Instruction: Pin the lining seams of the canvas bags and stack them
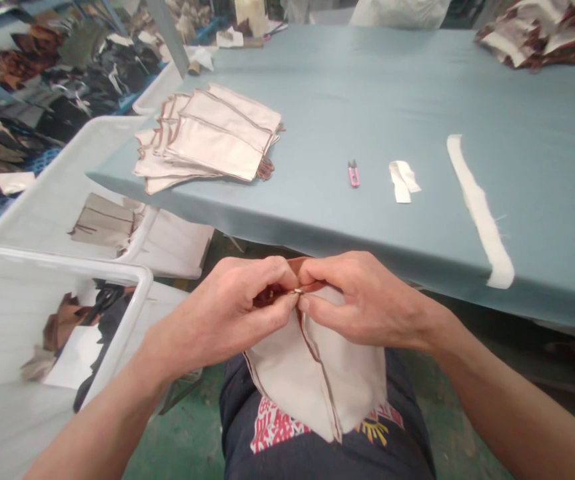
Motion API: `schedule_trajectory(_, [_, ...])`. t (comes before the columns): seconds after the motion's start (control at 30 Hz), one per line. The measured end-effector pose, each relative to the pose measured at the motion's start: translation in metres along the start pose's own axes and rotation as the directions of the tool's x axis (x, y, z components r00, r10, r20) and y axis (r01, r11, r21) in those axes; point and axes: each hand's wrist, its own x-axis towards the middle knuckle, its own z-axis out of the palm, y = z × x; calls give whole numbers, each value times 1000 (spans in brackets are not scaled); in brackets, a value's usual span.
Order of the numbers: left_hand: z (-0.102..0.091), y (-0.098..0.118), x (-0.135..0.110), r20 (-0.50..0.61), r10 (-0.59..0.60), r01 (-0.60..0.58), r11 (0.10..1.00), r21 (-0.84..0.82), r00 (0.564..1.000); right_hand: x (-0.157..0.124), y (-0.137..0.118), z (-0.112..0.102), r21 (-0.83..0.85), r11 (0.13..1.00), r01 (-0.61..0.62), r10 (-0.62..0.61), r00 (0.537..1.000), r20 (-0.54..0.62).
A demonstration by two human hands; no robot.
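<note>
Over my lap hangs a cream fabric pouch with a brown-edged seam running down its middle and brown material showing at its top opening. My left hand pinches the top edge between thumb and fingers, left of the seam. Close against it, my right hand pinches the same edge on the other side. A small light-coloured piece shows between the fingertips at the seam, too small to name. Further off, a stack of similar cream pouches lies on the blue-covered table.
Pink-handled thread snips, a short white fabric scrap and a long white strip lie on the table. White bins holding fabric pieces stand at the left. A brown and cream fabric heap sits at the far right.
</note>
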Motion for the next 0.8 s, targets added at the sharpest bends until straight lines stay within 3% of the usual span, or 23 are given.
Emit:
schedule_trajectory(0.13, [2, 1, -1, -48, -29, 29, 1000, 3, 998, 2, -2, 4, -5, 999, 32, -32, 999, 3])
schedule_trajectory(0.3, [1, 2, 0, -13, -105, 106, 994, 33, 994, 1, -8, 8, -194, 979, 58, -67, 997, -39])
schedule_trajectory(0.43, [4, 2, -1, -72, 15, -4, 989, 145, 997, 1, -11, 7, -213, 977, 34, -46, 998, -51])
schedule_trajectory(0.57, [9, -3, -5, -55, 142, -127, 966, 223, 988, 2, -11, 4, -182, 983, -38, 30, 999, -45])
schedule_trajectory(0.8, [12, -16, -11, 18, 212, -200, 885, 421, 977, 3, -2, 2, 43, 999, -19, 22, 997, -78])
